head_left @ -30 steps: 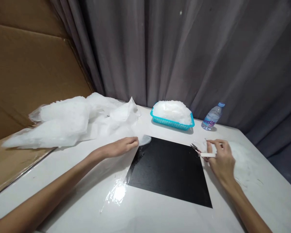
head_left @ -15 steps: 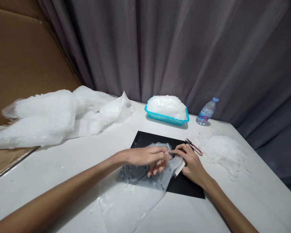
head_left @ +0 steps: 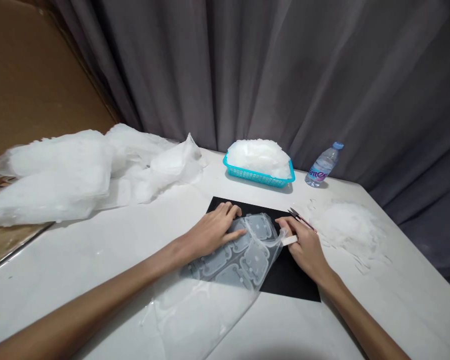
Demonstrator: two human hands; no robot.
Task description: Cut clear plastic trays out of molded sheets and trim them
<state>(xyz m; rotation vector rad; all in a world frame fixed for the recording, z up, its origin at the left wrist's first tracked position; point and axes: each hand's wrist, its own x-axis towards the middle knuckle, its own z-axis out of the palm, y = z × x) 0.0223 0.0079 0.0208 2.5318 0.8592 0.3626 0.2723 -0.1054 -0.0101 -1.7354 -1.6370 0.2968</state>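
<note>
A translucent plastic sheet with several moulded, rounded panels lies across a black mat and runs over the white table towards me. My left hand rests on the sheet's upper left part, fingers spread, pressing it flat against the mat. At the sheet's right edge my right hand is closed, pinching the gathered plastic corner. A short white strip sticks out by its fingers; whether it belongs to the sheet I cannot tell. Just beyond that hand lie small thread snips with pointed blades.
A blue basket heaped with white pieces stands at the back. A water bottle is to its right. A pile of clear-white scraps lies on the right, and large translucent sheets are stacked at left beside cardboard.
My left hand has moved away from the right one, up and left, and now lies spread on the sheet. The right hand has turned and closed on the sheet's edge. The view shifted slightly.
</note>
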